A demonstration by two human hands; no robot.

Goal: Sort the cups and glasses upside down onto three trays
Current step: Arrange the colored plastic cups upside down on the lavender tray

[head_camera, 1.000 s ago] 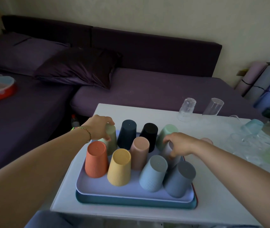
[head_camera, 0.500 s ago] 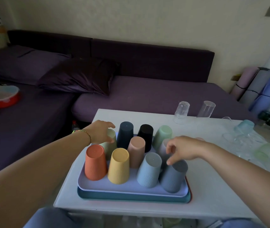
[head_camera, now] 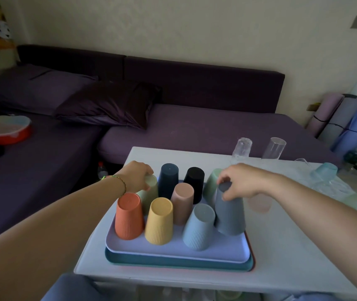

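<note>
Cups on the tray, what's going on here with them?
A person is sorting cups upside down on a lavender tray, the top of a stack of trays on the white table. The right hand grips the base of a dark grey cup, which is tilted at the tray's right edge. The left hand holds a pale green cup at the back left. Two clear glasses stand farther back on the table.
</note>
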